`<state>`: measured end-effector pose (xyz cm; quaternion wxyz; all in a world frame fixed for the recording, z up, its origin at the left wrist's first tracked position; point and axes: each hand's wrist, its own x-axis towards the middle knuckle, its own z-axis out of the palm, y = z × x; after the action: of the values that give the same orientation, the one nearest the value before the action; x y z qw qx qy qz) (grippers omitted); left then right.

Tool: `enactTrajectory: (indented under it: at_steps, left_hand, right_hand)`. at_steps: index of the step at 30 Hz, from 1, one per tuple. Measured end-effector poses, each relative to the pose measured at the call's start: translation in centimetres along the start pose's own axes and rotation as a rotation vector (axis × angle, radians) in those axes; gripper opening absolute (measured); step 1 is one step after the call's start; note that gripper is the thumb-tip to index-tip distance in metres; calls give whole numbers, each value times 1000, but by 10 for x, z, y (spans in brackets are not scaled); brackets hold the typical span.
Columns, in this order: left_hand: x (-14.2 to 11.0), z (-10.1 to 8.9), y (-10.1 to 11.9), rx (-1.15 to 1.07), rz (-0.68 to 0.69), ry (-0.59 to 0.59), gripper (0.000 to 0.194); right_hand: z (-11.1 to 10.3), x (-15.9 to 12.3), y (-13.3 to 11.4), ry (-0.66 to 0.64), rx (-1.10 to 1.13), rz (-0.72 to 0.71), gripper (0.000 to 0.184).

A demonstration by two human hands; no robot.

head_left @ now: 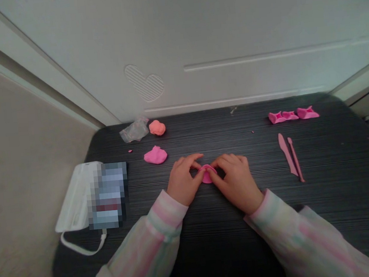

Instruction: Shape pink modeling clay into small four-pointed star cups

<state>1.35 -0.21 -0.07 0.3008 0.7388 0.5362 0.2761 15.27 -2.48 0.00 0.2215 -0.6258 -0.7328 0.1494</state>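
Note:
A small flattened piece of pink modelling clay (207, 177) is pinched between both hands over the middle of the dark table. My left hand (184, 176) grips its left edge with thumb and a finger, while the index finger sticks out above it. On the opposite edge, my right hand (236, 178) presses with thumb and fingertips, its other fingers curled. To the left lies a larger pink clay lump (155, 155), and behind that an orange clay lump (157, 128). Several shaped pink clay pieces (288, 115) stand in a row at the far right.
Two pink modelling tools, a knife (287, 153) and a thin stick (295, 159), lie at the right. A clear plastic bag (134, 130) sits at the back left. A white power bank (76, 197) is cabled to a blurred phone (107, 197). A white panel (227, 35) rises behind the table.

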Motion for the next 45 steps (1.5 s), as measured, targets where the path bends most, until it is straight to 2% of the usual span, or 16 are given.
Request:
enactTrajectory:
  at_steps: [6, 11, 18, 24, 34, 40, 45]
  left_hand:
    - [0, 0, -3, -34, 16, -10, 35]
    - [1, 0, -4, -86, -30, -13, 33]
    - [0, -1, -3, -121, -27, -5, 31]
    - [0, -2, -2, -123, -32, 2, 42]
    - [0, -3, 1, -184, -62, 95, 34]
    - [1, -2, -2, -161, 1, 107, 45]
    - [1, -2, -1, -173, -22, 139, 37]
  right_hand:
    - [-1, 0, 1, 1, 22, 11, 18]
    - [-1, 0, 1, 5, 35, 17, 17]
    - [-1, 0, 2, 30, 74, -8, 16]
    - [-3, 0, 1, 79, 111, -6, 15]
    - [-3, -1, 0, 93, 118, -42, 14]
    - [-3, -1, 0, 137, 152, -14, 9]
    - [-3, 0, 1, 138, 170, -2, 11]
